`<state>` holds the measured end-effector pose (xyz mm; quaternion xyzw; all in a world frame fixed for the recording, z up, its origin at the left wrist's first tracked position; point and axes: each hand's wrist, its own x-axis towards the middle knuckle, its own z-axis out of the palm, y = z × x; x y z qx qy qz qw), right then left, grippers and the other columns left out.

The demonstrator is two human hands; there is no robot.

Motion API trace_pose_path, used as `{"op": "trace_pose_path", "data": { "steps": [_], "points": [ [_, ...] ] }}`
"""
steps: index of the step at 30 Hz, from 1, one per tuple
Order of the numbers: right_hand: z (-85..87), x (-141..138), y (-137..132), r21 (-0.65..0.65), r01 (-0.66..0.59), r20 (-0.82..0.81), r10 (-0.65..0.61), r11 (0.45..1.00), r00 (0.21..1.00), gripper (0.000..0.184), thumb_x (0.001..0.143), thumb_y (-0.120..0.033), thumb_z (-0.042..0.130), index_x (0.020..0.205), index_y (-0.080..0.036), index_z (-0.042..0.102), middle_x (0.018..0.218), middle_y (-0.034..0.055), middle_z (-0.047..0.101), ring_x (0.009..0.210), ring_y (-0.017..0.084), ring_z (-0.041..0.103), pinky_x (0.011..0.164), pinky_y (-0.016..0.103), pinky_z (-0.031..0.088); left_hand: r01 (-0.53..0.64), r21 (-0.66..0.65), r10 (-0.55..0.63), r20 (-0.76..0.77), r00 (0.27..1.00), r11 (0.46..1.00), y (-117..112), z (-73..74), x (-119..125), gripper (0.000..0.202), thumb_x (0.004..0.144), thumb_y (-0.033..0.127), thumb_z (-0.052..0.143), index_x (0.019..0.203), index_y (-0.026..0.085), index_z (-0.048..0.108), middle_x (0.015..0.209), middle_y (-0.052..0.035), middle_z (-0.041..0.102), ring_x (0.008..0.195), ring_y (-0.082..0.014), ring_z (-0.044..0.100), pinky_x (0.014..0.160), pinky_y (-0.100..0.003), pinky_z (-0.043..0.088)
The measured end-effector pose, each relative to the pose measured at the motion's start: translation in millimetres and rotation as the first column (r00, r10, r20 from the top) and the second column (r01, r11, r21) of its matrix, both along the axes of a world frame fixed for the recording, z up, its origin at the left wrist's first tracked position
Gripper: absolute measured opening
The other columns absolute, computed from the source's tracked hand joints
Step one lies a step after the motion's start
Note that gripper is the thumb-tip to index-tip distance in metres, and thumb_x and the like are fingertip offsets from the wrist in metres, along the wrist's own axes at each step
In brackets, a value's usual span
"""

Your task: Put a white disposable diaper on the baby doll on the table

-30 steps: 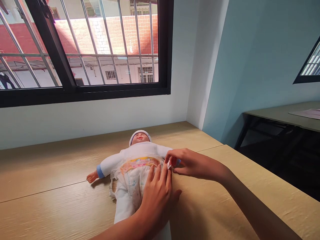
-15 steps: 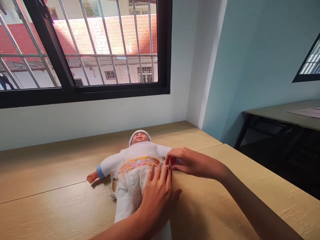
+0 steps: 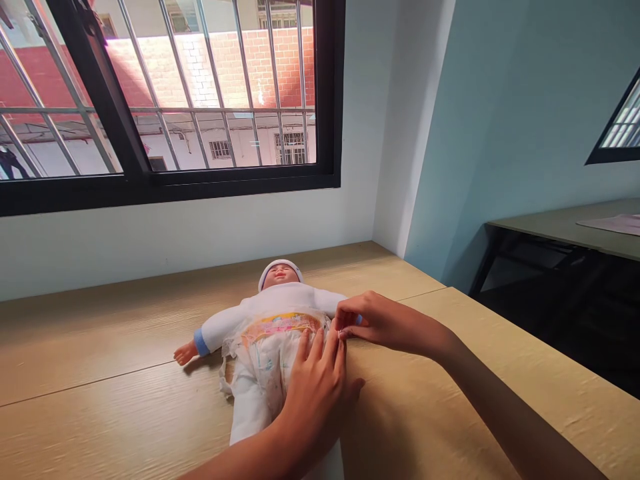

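Note:
A baby doll (image 3: pixel 283 295) in white clothes with blue cuffs and a white cap lies on its back, its head toward the window. Around its hips is a white diaper (image 3: pixel 265 353) with an orange and pink printed band at the waist. My left hand (image 3: pixel 320 377) lies with its fingers stretched over the diaper's right side and the doll's leg. Beside its fingertips, my right hand (image 3: pixel 367 323) is closed in a pinch at the diaper's right edge by the waist. The pinched bit is mostly hidden by the fingers.
The doll lies on a light wooden table (image 3: pixel 125 333) pushed against the wall under a barred window (image 3: pixel 225 177) with a black frame. Off to the right stands another table (image 3: pixel 550 220) with dark legs and a pale sheet (image 3: pixel 615 225) on it.
My right hand has shifted very slightly to the right at the diaper's edge, still pinched. My left hand stays nearly where it was, and the doll lies the same.

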<state>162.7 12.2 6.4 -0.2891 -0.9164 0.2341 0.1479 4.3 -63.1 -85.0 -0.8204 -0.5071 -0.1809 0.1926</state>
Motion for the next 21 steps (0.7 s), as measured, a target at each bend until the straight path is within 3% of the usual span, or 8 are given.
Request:
{"op": "trace_pose_path", "data": {
  "steps": [8,12,17,21],
  "points": [
    [1.9,0,0,0.047,0.001,-0.002,-0.001,0.999,1.000,0.007,0.083,-0.015,0.059,0.077,-0.018,0.059,0.081,-0.0021,0.066,0.071,0.012,0.057,0.062,0.023,0.040,0.050,-0.035,-0.048,0.048,0.998,0.998,0,3.7,0,0.058,0.087,0.041,0.055,0.131,0.005,0.047,0.133,-0.0177,0.054,0.121,-0.0338,0.051,0.105,-0.052,0.039],
    [2.1,1,1,0.028,0.014,-0.018,-0.014,0.999,1.000,0.007,0.083,-0.013,0.057,0.077,-0.018,0.058,0.081,-0.0014,0.067,0.070,0.012,0.057,0.061,0.023,0.040,0.119,-0.121,-0.094,0.198,0.976,0.985,1,12.6,0,0.050,0.085,0.035,0.059,0.127,0.009,0.049,0.128,-0.0159,0.058,0.114,-0.0307,0.056,0.102,-0.052,0.039],
    [-0.3,3,7,-0.007,-0.005,-0.021,0.005,1.000,1.000,0.010,0.083,-0.010,0.053,0.077,-0.017,0.058,0.079,-0.0009,0.067,0.070,0.012,0.058,0.062,0.023,0.040,0.187,-0.215,-0.058,0.493,0.868,0.959,5,32.1,-9,0.012,0.088,0.027,0.054,0.098,0.020,0.057,0.100,-0.0038,0.067,0.093,-0.0232,0.060,0.087,-0.042,0.046],
    [-1.6,2,7,0.016,-0.014,-0.033,0.014,1.000,0.999,0.010,0.083,-0.011,0.052,0.081,-0.017,0.059,0.082,0.0003,0.067,0.072,0.014,0.058,0.064,0.024,0.040,0.180,-0.224,0.012,0.656,0.755,0.958,15,41.1,-21,0.006,0.085,0.026,0.058,0.088,0.022,0.055,0.090,-0.0004,0.066,0.084,-0.0206,0.059,0.080,-0.036,0.044]
  ]
}}
